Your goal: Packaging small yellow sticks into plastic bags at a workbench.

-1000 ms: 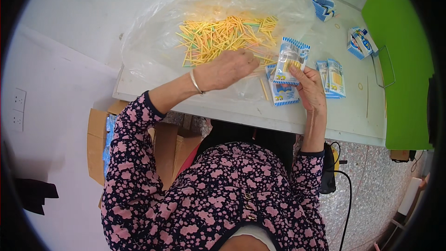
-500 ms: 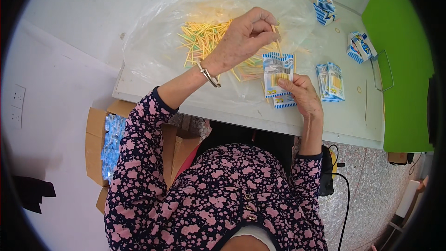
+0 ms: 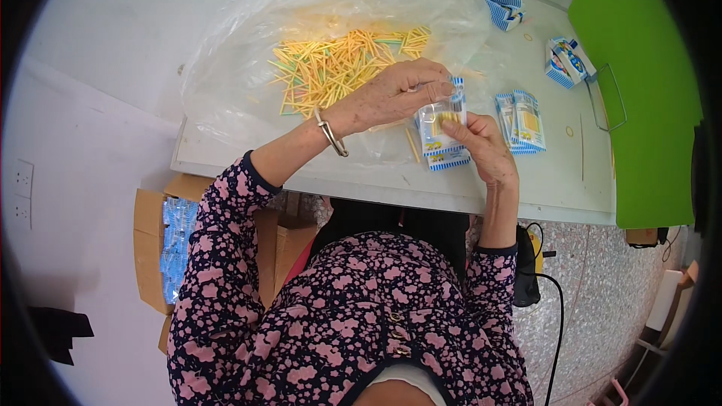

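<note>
Striped blue-and-white packet [image 3: 432, 137], with yellow sticks showing through its clear part, is clamped between the thumb and fingers of the right hand [image 3: 487, 149] above the near side of the worktop [image 3: 565, 189]. The left hand [image 3: 391, 94] is at its upper edge, fingers bunched; whether they grip anything cannot be told. Loose pastel sticks [image 3: 335, 68] lie heaped on clear plastic sheeting [image 3: 226, 68] beyond the left wrist.

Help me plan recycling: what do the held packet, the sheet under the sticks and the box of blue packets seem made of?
Packet: probably thin, glossy plastic film; part looks see-through.
Sheet: translucent, shiny plastic, judging by soft wrinkles and highlights.
Box: likely matte cardboard, given its plain brown flap.
</note>
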Demonstrator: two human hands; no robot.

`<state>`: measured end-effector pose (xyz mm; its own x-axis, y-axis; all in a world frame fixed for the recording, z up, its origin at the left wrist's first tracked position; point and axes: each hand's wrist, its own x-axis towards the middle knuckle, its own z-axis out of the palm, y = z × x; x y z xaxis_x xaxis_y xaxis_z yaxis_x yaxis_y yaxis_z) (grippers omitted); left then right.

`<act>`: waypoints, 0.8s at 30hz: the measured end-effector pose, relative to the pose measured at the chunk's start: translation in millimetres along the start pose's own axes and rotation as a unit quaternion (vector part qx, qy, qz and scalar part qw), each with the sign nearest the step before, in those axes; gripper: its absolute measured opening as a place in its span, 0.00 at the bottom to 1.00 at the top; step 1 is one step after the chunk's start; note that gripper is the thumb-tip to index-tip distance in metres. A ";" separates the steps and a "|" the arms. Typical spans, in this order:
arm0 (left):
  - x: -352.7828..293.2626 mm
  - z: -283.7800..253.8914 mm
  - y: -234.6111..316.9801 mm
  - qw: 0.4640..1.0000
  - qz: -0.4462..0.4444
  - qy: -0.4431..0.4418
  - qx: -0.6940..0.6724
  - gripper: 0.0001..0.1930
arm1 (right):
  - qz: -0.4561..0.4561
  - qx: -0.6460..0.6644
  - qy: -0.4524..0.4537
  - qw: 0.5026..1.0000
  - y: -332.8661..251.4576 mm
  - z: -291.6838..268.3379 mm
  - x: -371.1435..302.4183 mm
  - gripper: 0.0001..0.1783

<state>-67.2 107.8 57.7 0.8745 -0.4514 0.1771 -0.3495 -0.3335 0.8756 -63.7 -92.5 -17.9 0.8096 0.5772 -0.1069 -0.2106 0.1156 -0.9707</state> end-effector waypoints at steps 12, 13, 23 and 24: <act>-21.3 -12.7 -18.5 0.989 -0.091 0.054 -0.105 0.18 | 0.009 -0.524 0.373 0.766 2.3 -125.0 -21.9 0.18; -21.5 -12.9 -19.6 0.990 -0.086 0.053 -0.101 0.18 | 0.011 -0.523 0.371 0.768 4.3 -122.5 -21.3 0.18; -18.0 -12.9 -18.2 0.990 -0.098 0.059 -0.077 0.14 | -0.130 -0.692 0.227 0.673 16.0 15.4 -12.4 0.19; -17.2 -12.5 -16.7 0.992 -0.088 0.052 -0.069 0.14 | -0.129 -0.691 0.227 0.674 21.1 14.3 -11.6 0.19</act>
<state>-72.2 131.6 45.6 0.9505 -0.3059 0.0547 -0.1447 -0.2799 0.9491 -85.3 -85.3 -34.1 0.8717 0.3391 0.3538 0.4270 -0.8798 -0.2087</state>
